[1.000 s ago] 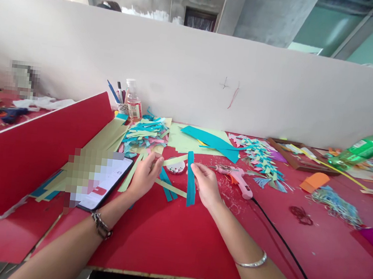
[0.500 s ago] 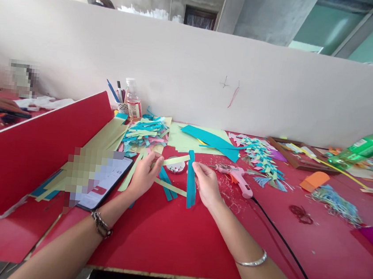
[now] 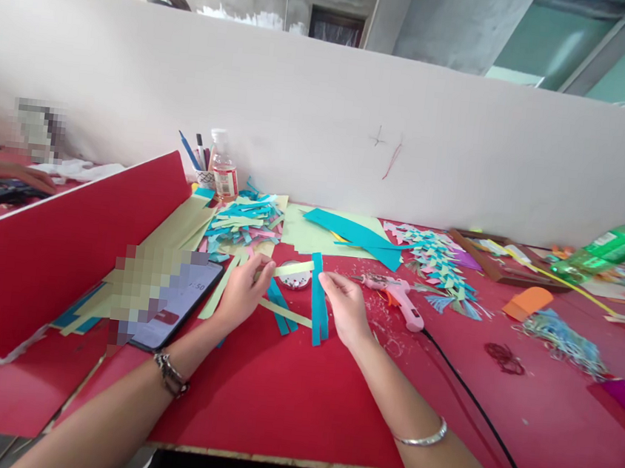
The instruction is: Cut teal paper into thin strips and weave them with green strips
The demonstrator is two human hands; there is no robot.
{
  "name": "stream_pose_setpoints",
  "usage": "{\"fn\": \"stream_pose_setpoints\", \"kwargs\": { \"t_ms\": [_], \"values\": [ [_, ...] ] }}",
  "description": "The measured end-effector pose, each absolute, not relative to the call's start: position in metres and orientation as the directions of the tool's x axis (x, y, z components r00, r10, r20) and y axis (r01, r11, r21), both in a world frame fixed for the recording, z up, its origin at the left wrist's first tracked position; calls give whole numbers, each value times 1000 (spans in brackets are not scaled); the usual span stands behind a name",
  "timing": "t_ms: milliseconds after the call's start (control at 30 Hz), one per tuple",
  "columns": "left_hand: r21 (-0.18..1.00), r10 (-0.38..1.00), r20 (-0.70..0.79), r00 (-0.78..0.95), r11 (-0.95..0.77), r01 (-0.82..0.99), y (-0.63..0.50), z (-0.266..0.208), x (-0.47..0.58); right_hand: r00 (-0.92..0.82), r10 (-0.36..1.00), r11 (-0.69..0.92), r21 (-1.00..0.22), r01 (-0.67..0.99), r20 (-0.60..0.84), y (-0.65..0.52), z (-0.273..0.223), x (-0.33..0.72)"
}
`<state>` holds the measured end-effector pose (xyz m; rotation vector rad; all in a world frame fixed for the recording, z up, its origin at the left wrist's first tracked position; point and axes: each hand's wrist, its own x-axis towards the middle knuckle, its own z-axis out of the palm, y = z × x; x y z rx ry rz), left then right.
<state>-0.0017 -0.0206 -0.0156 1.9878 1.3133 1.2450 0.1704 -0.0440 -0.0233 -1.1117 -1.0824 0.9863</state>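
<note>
Two hands, two strips in hand: the left hand [image 3: 243, 290] pinches a pale green strip [image 3: 293, 268], the right hand [image 3: 345, 308] grips a blue strip [image 3: 317, 301] — now splayed into two tails — above the red table [image 3: 295, 403]. One pink glue gun [image 3: 398, 297] lies just beside them; a white partition [image 3: 325, 116] stands behind.

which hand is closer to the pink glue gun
Right. The right hand holds a blue paper strip just left of the pink glue gun. The left hand is farther left, pinching a green strip.
</note>
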Motion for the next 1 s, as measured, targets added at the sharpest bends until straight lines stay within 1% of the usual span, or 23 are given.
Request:
{"fn": "stream_pose_setpoints", "kwargs": {
  "t_ms": [200, 367, 533, 667, 867, 1000],
  "values": [
    [764, 882, 443, 159, -465, 447, -23, -15, 0, 139, 981, 144, -989, -28, 138, -46, -19, 170],
    [773, 883, 447, 141, -461, 436, -25, -15, 3, 81, 985, 156, -988, -14, 154, -49, -18, 165],
    [780, 879, 443, 179, -476, 406, -29, -15, 5, -68, 988, 138, -990, 11, 137, -52, -23, 156],
    [800, 874, 433, 219, -485, 353, -33, -15, 8, -155, 975, 161, -987, 7, 158, -53, -25, 152],
    [784, 869, 402, 288, -489, 382, -35, -15, 11, -120, 984, 123, -989, -88, 133, -54, -25, 151],
    [786, 855, 394, 337, -503, 359, -35, -15, 12, -31, 988, 147, -987, -63, 150, -53, -22, 153]
  ]
}}
